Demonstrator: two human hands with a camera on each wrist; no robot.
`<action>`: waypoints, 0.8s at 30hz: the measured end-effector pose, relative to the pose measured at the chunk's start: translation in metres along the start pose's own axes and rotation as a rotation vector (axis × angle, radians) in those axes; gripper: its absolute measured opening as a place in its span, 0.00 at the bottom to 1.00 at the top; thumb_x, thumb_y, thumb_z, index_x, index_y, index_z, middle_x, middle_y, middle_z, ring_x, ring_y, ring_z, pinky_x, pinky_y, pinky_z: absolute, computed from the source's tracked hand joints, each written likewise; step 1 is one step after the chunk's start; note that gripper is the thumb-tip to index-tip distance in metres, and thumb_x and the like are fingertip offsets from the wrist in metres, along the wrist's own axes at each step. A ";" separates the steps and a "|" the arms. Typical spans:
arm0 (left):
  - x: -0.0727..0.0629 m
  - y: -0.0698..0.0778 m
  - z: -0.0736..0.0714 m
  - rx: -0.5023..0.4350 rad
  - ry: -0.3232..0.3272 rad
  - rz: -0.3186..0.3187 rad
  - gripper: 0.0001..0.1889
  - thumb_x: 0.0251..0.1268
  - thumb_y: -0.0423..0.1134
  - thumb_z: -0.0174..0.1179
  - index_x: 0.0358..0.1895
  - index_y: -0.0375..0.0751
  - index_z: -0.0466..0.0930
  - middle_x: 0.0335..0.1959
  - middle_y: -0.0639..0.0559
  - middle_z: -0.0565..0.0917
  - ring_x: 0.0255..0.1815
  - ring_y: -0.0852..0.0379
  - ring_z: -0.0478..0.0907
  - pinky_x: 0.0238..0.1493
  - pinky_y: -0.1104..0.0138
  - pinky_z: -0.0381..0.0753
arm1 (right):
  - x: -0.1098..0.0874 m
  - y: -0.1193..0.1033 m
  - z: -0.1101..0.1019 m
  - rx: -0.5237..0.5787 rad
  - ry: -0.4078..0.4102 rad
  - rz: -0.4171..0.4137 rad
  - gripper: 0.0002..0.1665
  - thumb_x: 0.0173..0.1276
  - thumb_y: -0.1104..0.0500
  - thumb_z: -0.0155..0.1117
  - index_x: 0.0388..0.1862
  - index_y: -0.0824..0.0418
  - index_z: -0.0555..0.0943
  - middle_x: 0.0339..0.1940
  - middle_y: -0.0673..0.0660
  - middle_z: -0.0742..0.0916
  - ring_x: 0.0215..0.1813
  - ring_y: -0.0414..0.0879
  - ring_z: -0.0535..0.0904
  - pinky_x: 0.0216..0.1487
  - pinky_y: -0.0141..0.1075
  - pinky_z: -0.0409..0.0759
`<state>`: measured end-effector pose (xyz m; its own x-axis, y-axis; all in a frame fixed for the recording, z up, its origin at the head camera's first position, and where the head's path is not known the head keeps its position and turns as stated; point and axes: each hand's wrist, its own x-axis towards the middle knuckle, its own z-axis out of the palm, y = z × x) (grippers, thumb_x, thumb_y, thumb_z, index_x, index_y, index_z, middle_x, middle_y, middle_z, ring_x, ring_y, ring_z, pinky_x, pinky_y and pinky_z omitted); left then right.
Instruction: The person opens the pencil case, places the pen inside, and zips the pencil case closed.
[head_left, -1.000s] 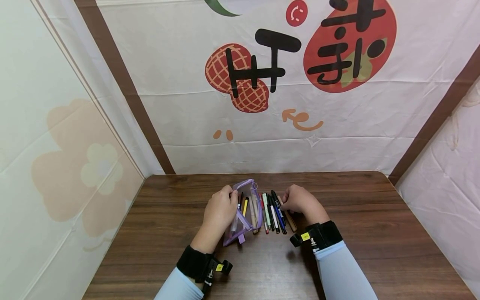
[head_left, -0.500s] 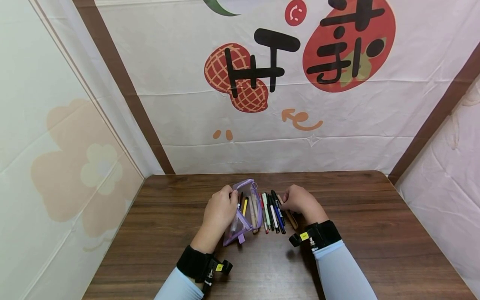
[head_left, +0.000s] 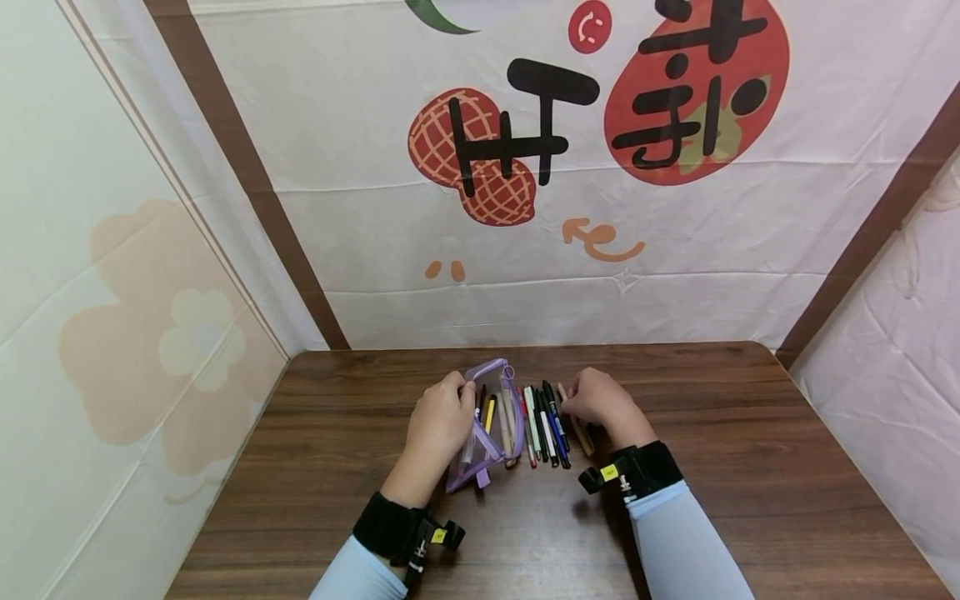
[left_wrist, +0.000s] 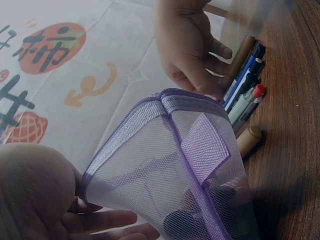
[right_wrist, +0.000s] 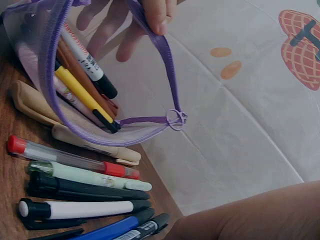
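Observation:
My left hand (head_left: pixel 442 417) pinches the rim of a purple-trimmed mesh pencil case (left_wrist: pixel 135 155), holding its mouth open toward the right. Inside the case lie several pens, among them a yellow pen (right_wrist: pixel 82 92) and a white marker (right_wrist: pixel 87 62). At the right end of a row of pens, my right hand (head_left: pixel 600 402) grips a brown pen (head_left: pixel 581 435) near its far end, the pen lying slanted close to the table. The right fingertips are partly hidden in the head view.
Beside the case's mouth, several pens lie side by side: a red-capped clear pen (right_wrist: pixel 65 155), a pale green pen (right_wrist: pixel 90 175), a white pen (right_wrist: pixel 90 209) and a blue pen (right_wrist: pixel 112 229) among them. The wooden table (head_left: pixel 690 517) meets a printed cloth backdrop (head_left: pixel 360 217) behind.
The brown pen at my right fingers has shifted slightly away from me. My left hand and the pencil case stay in place.

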<state>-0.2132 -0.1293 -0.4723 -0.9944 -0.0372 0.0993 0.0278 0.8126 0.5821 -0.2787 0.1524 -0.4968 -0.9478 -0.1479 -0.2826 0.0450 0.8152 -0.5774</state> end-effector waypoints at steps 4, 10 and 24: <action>-0.001 0.001 0.000 0.000 -0.005 -0.002 0.16 0.95 0.47 0.52 0.49 0.41 0.83 0.30 0.48 0.83 0.26 0.52 0.77 0.30 0.59 0.75 | 0.000 0.001 -0.004 0.072 0.064 -0.025 0.09 0.78 0.58 0.70 0.36 0.60 0.85 0.29 0.56 0.90 0.30 0.47 0.85 0.31 0.37 0.80; -0.001 0.001 0.000 0.001 -0.003 -0.003 0.16 0.95 0.47 0.52 0.49 0.41 0.83 0.30 0.48 0.83 0.25 0.52 0.77 0.29 0.60 0.74 | 0.000 -0.005 -0.010 0.268 0.109 -0.069 0.10 0.80 0.57 0.67 0.47 0.64 0.86 0.40 0.60 0.91 0.36 0.48 0.89 0.37 0.37 0.85; 0.000 0.000 0.000 0.000 0.008 0.003 0.16 0.94 0.47 0.52 0.48 0.41 0.83 0.30 0.48 0.83 0.25 0.52 0.77 0.29 0.60 0.74 | -0.005 -0.040 0.003 0.750 0.101 -0.189 0.11 0.82 0.62 0.71 0.54 0.70 0.86 0.44 0.63 0.97 0.39 0.48 0.96 0.54 0.54 0.95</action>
<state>-0.2129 -0.1294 -0.4729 -0.9935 -0.0388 0.1075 0.0312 0.8126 0.5820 -0.2747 0.1191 -0.4745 -0.9831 -0.1656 -0.0776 0.0473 0.1793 -0.9827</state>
